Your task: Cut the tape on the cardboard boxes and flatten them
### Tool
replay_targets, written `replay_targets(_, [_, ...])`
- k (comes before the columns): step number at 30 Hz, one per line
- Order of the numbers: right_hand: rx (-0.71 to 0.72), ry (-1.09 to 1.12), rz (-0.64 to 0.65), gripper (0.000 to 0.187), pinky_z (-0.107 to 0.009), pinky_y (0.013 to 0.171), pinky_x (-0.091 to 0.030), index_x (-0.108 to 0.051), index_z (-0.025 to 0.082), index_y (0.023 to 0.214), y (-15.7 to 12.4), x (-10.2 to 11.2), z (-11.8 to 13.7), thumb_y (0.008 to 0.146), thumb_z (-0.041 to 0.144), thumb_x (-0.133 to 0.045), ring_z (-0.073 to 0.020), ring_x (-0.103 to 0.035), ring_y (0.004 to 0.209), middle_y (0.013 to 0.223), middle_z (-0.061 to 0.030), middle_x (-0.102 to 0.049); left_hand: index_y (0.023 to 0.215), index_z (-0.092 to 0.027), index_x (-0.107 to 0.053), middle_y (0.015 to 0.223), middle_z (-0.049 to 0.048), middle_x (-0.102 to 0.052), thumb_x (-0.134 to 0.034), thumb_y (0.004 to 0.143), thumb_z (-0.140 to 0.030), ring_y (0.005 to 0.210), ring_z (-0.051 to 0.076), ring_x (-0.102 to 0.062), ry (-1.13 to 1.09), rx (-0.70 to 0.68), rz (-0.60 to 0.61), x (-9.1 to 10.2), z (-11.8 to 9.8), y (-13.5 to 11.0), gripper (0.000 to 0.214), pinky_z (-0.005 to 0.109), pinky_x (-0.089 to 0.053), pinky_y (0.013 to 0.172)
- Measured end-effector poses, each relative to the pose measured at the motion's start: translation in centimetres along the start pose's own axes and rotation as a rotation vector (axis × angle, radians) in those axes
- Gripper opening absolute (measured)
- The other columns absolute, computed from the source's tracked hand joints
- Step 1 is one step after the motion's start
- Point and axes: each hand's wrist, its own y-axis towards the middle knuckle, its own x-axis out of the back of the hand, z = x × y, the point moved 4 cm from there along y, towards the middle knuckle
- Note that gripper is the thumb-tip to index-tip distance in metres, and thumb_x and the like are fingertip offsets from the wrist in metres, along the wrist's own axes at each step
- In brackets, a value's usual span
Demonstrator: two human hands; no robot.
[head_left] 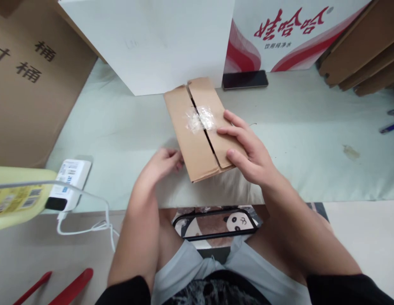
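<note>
Brown carton [31, 84]: stood at the far left on the table [311, 148], with printed characters on its side; its contents could not be seen.
Power bank [71, 180]: white, lay near the table's front edge with a white cable [89, 228] trailing off it.
Left hand [163, 163]: fingers curled together against the left edge of the small box [197, 140]; whether they pinched the cardboard could not be told.
Small box: lay flat at the table's mid-front between the two hands, its two flaps meeting along a seam; nothing inside showed.
Tape patch [199, 118]: crumpled clear tape crossed the seam midway.
Right hand [247, 148]: fingers spread apart and laid flat on the right flap, thumb at the near end, clamped on nothing.
Handling, as a judgement: flat pressure close to the seam, braced from the opposite edge, looked the sound way to hold the flaps level and stop the box sliding.
Phone [245, 79]: dark, lay behind the box at the foot of a shut red-and-white carton [295, 34].
Flat cardboard [365, 51]: stacked at the far right.
</note>
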Motion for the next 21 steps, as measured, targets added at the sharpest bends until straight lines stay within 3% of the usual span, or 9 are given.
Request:
replay_targets(2, [0.005,0.000,0.003,0.048,-0.058,0.126,-0.033,-0.062,0.026,0.134,0.0,-0.1,0.1,0.100,0.058,-0.052,-0.0331,-0.039,0.156,0.165,-0.0127,-0.044,0.083,-0.018,-0.070,0.075,0.0060,-0.074,-0.067,0.087,-0.053,0.075,0.023,-0.072,0.018,-0.172,-0.359,1.8,-1.2,-0.6,0.036,0.037,-0.057,0.066])
replay_targets(4, [-0.001,-0.005,-0.002,0.047,-0.058,0.127,-0.033,-0.062,0.026,0.134,-0.1,-0.2,0.2,0.100,0.058,-0.052,-0.0328,-0.040,0.155,0.165,-0.0119,-0.044,0.103,-0.019,-0.070,0.100,0.0074,-0.077,-0.063,0.093,-0.053,0.098,0.025,-0.074,0.000,-0.454,-0.590,2.5,-2.8,-1.9,0.036,0.044,-0.060,0.081])
replay_targets(5, [-0.005,-0.007,-0.003,0.047,-0.058,0.127,-0.033,-0.062,0.027,0.134,-0.1,-0.3,0.2,0.100,0.057,-0.052,-0.0327,-0.040,0.155,0.165,-0.0114,-0.044,0.114,-0.021,-0.068,0.115,0.0078,-0.075,-0.061,0.096,-0.052,0.112,0.026,-0.071,-0.011,-0.623,-0.619,2.4,-3.7,-2.7,0.037,0.047,-0.059,0.090])
replay_targets(7, [-0.009,-0.008,-0.002,0.047,-0.058,0.127,-0.032,-0.062,0.027,0.134,-0.1,-0.4,0.2,0.100,0.058,-0.052,-0.0326,-0.039,0.156,0.166,-0.0106,-0.043,0.131,-0.025,-0.062,0.139,0.0074,-0.067,-0.058,0.099,-0.050,0.136,0.028,-0.060,0.037,-0.918,-0.530,1.3,-5.2,-3.9,0.041,0.055,-0.053,0.109])
replay_targets(9, [-0.010,-0.013,-0.006,0.046,-0.058,0.128,-0.031,-0.061,0.027,0.134,-0.2,-0.4,0.3,0.101,0.057,-0.051,-0.0323,-0.037,0.156,0.166,-0.0098,-0.043,0.142,-0.029,-0.056,0.150,0.0076,-0.060,-0.053,0.101,-0.049,0.147,0.030,-0.050,0.176,-1.066,-0.418,-0.2,-6.0,-4.5,0.045,0.058,-0.041,0.123])
replay_targets(12, [-0.001,-0.035,-0.049,0.044,-0.058,0.126,-0.034,-0.063,0.027,0.132,-0.3,-0.4,0.4,0.101,0.055,-0.052,-0.0323,-0.041,0.154,0.163,-0.0099,-0.047,0.147,-0.028,-0.054,0.154,0.0092,-0.057,-0.043,0.104,-0.048,0.151,0.032,-0.045,0.369,-1.062,-0.324,-1.7,-6.0,-4.2,0.048,0.060,-0.032,0.128])
replay_targets(16, [-0.033,-0.018,-0.189,0.039,-0.048,0.107,-0.054,-0.066,0.026,0.122,-0.9,0.3,-0.2,0.101,0.053,-0.049,-0.0302,-0.056,0.140,0.148,-0.0109,-0.060,0.146,-0.027,-0.057,0.153,0.0095,-0.058,-0.039,0.106,-0.047,0.149,0.031,-0.046,0.382,-1.038,-0.319,-1.7,-5.6,-3.8,0.049,0.058,-0.031,0.129])
replay_targets(19, [-0.173,-0.124,-0.340,0.034,-0.041,0.085,-0.059,-0.068,0.024,0.114,-1.6,1.3,-2.4,0.102,0.045,-0.044,-0.0254,-0.070,0.108,0.123,-0.0112,-0.071,0.145,-0.028,-0.058,0.152,0.0087,-0.059,-0.040,0.105,-0.048,0.148,0.031,-0.048,0.352,-1.031,-0.316,-1.4,-5.6,-3.9,0.049,0.057,-0.031,0.129])
replay_targets(21, [-0.308,-0.333,-0.304,0.031,-0.042,0.079,-0.057,-0.069,0.022,0.112,-2.0,1.5,-4.2,0.095,0.040,-0.051,-0.0254,-0.070,0.093,0.112,-0.0123,-0.072,0.144,-0.028,-0.059,0.150,0.0082,-0.060,-0.041,0.104,-0.048,0.146,0.031,-0.049,0.350,-1.018,-0.306,-1.5,-5.6,-3.9,0.048,0.057,-0.030,0.129])
